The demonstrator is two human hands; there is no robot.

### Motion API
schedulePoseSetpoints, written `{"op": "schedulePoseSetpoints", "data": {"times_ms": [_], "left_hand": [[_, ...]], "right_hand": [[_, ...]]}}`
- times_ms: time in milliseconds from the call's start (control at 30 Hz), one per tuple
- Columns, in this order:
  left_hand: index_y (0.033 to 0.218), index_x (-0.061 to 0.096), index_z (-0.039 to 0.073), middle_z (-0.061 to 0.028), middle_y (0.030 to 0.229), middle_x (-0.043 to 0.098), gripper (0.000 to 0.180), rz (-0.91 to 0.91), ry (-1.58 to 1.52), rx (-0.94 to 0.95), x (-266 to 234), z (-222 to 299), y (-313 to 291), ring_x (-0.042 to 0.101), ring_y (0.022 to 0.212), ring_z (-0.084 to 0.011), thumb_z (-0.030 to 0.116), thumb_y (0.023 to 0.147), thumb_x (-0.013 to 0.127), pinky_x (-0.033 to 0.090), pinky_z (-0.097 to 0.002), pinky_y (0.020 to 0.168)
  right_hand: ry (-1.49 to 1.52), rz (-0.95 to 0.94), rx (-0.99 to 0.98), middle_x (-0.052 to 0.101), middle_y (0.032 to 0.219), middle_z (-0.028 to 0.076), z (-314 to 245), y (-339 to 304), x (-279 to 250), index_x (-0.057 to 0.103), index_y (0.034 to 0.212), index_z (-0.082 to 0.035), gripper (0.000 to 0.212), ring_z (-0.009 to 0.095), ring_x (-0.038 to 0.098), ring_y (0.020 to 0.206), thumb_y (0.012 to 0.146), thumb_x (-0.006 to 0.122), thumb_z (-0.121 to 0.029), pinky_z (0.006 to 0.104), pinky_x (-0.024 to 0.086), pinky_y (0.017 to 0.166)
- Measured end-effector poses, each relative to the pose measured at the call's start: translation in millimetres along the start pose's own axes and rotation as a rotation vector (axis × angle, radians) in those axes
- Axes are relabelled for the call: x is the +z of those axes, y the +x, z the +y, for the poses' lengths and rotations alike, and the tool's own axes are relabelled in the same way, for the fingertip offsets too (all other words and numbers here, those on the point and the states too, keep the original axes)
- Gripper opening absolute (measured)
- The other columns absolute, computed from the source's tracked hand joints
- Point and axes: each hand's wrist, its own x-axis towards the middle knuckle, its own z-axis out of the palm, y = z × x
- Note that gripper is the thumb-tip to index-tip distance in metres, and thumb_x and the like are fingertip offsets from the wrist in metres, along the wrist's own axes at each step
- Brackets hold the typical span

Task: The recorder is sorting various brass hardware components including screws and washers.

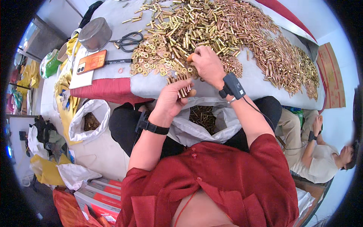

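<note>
My left hand (172,99), palm up, is closed around a bundle of short brass-coloured metal sleeves (184,92). Just above and to the right, my right hand (208,67) reaches over the pile's near edge with its fingers bent together. An orange finger cover (191,57) shows on it; whatever those fingertips pinch is hidden. Loose brass-coloured washers (153,56) lie left of my right hand, and more washers (231,65) lie on its right. Beyond it spreads a big heap of metal sleeves (200,28). Slim coppery pieces (281,56) cover the right side of the table.
A white sack (230,123) with dark metal pieces (203,118) stands open between my knees; another sack (104,109) is at left. On the table's left are a metal pot (95,34), black-handled scissors (131,41) and an orange phone (92,62). Another person (321,159) sits at right.
</note>
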Motion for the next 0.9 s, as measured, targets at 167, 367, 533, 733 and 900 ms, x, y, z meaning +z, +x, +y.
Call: {"op": "schedulePoseSetpoints", "data": {"times_ms": [167, 367, 533, 733, 900], "left_hand": [[0.095, 0.059, 0.004, -0.0044, 0.079, 0.063, 0.016, -0.016, 0.044, 0.051, 0, -2, 1, 0.062, 0.061, -0.0152, 0.014, 0.083, 0.064, 0.033, -0.0186, 0.034], [0.094, 0.061, 0.006, -0.0018, 0.078, 0.063, 0.016, -0.036, 0.128, 0.041, 10, -5, -1, 0.061, 0.059, -0.0127, 0.015, 0.082, 0.066, 0.03, -0.0183, 0.034], [0.097, 0.06, 0.008, 0.0005, 0.076, 0.061, 0.026, -0.06, 0.381, 0.123, 24, -10, -3, 0.058, 0.055, -0.0085, 0.011, 0.075, 0.072, 0.03, -0.0174, 0.035], [0.099, 0.06, 0.008, 0.0005, 0.076, 0.062, 0.028, -0.101, 0.395, 0.129, 29, -15, 2, 0.057, 0.054, -0.0081, 0.009, 0.074, 0.073, 0.03, -0.0169, 0.035], [0.101, 0.06, 0.007, 0.0006, 0.077, 0.061, 0.028, -0.111, 0.419, 0.122, 32, -14, 0, 0.057, 0.054, -0.0082, 0.009, 0.075, 0.072, 0.031, -0.0169, 0.035]], "right_hand": [[0.565, 0.145, 0.441, 0.061, 0.096, 0.01, -12, -14, -6, 0.059, 0.097, -0.005, 0.015, 0.025, 0.061, 0.083, 0.085, 0.06, -0.012, 0.0325, 0.049, 0.07], [1.582, 0.264, 0.935, 0.062, 0.101, 0.013, -36, -42, -32, 0.045, 0.117, -0.002, 0.03, 0.023, 0.063, 0.088, 0.092, 0.055, -0.016, 0.0352, 0.053, 0.076], [1.605, 0.327, 0.925, 0.062, 0.103, 0.013, -43, -55, -42, 0.046, 0.114, -0.003, 0.027, 0.022, 0.062, 0.092, 0.092, 0.056, -0.014, 0.0352, 0.052, 0.08], [1.586, 0.304, 0.907, 0.061, 0.104, 0.012, -39, -67, -44, 0.046, 0.116, -0.005, 0.028, 0.022, 0.062, 0.094, 0.092, 0.056, -0.015, 0.0353, 0.051, 0.081], [1.589, 0.284, 0.895, 0.062, 0.105, 0.011, -44, -69, -48, 0.046, 0.122, -0.005, 0.033, 0.02, 0.061, 0.095, 0.092, 0.055, -0.014, 0.0332, 0.05, 0.082]]}}
